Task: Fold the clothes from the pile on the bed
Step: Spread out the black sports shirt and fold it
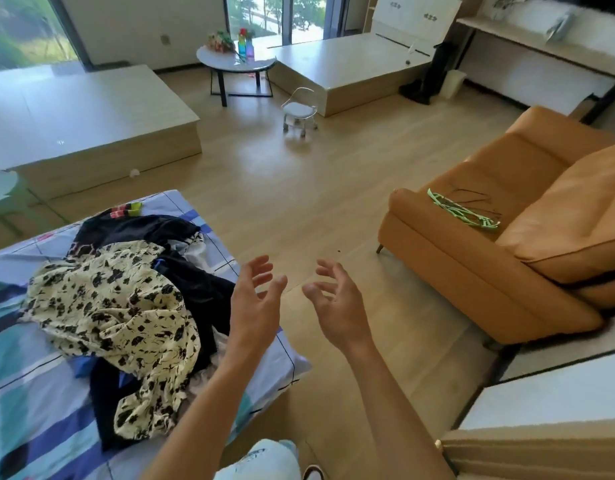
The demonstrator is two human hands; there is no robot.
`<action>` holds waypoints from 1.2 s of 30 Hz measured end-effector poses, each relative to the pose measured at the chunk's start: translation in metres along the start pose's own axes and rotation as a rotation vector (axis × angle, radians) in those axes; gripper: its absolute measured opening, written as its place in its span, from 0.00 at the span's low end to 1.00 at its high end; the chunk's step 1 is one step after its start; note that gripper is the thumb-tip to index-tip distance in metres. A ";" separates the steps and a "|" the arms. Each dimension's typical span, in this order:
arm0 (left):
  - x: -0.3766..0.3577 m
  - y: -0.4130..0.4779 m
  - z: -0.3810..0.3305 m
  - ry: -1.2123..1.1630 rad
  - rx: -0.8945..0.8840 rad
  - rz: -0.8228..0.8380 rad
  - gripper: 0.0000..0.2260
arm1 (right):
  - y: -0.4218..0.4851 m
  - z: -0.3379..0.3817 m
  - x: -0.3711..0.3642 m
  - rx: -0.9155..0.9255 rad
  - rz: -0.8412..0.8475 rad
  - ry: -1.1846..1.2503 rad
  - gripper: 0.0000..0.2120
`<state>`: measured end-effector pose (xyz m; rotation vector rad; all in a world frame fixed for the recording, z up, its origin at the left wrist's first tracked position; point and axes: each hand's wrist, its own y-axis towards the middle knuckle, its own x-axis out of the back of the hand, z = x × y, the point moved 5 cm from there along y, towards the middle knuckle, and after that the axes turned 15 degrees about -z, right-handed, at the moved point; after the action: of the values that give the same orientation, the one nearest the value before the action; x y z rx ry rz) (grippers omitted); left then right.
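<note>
L hand [256,306], R hand [338,304]: fingers spread.

pile [126,299] on bed [29,410] at left | sofa [489,258] right | round table [235,60] behind

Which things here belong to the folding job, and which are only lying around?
Job: floral garment, dark clothes, bed, left hand, right hand, both empty.
Lying about: green hangers, orange sofa, small stool, round table.
</note>
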<state>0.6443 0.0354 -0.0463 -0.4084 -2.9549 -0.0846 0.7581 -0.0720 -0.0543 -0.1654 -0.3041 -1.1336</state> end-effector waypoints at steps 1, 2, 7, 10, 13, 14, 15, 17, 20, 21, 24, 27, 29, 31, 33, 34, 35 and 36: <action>-0.012 0.006 -0.002 0.002 0.008 -0.016 0.15 | 0.017 0.001 0.002 0.001 0.017 0.003 0.23; -0.023 0.013 -0.003 0.006 0.011 -0.032 0.15 | 0.033 0.001 0.002 0.003 0.039 0.005 0.23; -0.072 0.064 0.004 0.031 0.016 -0.166 0.15 | 0.121 -0.009 -0.021 0.012 0.186 0.002 0.23; -0.101 0.108 0.017 0.017 0.043 -0.254 0.16 | 0.177 -0.015 -0.046 0.037 0.276 -0.022 0.23; -0.133 0.165 0.028 -0.001 0.074 -0.337 0.16 | 0.245 -0.018 -0.077 0.075 0.362 -0.051 0.23; -0.141 0.185 0.029 0.007 0.085 -0.362 0.16 | 0.268 -0.016 -0.087 0.080 0.386 -0.064 0.23; -0.148 0.202 0.030 0.016 0.098 -0.389 0.16 | 0.287 -0.014 -0.096 0.083 0.412 -0.077 0.22; -0.158 0.232 0.029 0.016 0.129 -0.444 0.16 | 0.322 -0.007 -0.112 0.094 0.465 -0.090 0.22; -0.172 0.279 0.022 0.005 0.156 -0.517 0.16 | 0.376 0.012 -0.143 0.128 0.531 -0.076 0.22; -0.175 0.295 0.018 -0.002 0.163 -0.545 0.16 | 0.395 0.018 -0.156 0.139 0.553 -0.070 0.22; -0.186 0.341 0.011 0.002 0.157 -0.627 0.16 | 0.445 0.036 -0.199 0.178 0.626 -0.045 0.21; -0.196 0.389 0.010 -0.012 0.162 -0.719 0.16 | 0.489 0.047 -0.248 0.205 0.722 -0.024 0.21; -0.206 0.429 0.009 -0.007 0.159 -0.791 0.16 | 0.524 0.055 -0.286 0.226 0.798 -0.005 0.21; -0.213 0.465 0.008 -0.022 0.161 -0.846 0.15 | 0.552 0.064 -0.316 0.242 0.860 0.010 0.20; -0.223 0.502 0.007 -0.031 0.174 -0.925 0.15 | 0.582 0.074 -0.343 0.271 0.942 0.005 0.20; -0.226 0.518 0.005 -0.043 0.183 -0.962 0.16 | 0.597 0.079 -0.356 0.283 0.978 0.001 0.20; -0.230 0.533 0.002 -0.051 0.195 -0.994 0.17 | 0.613 0.085 -0.368 0.289 1.009 -0.002 0.19; -0.232 0.548 -0.003 -0.055 0.197 -1.025 0.19 | 0.627 0.093 -0.380 0.297 1.042 -0.006 0.19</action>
<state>1.0157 0.5004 -0.0628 1.1381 -2.8377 0.1025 1.1659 0.5440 -0.0737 -0.0444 -0.3253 -0.0517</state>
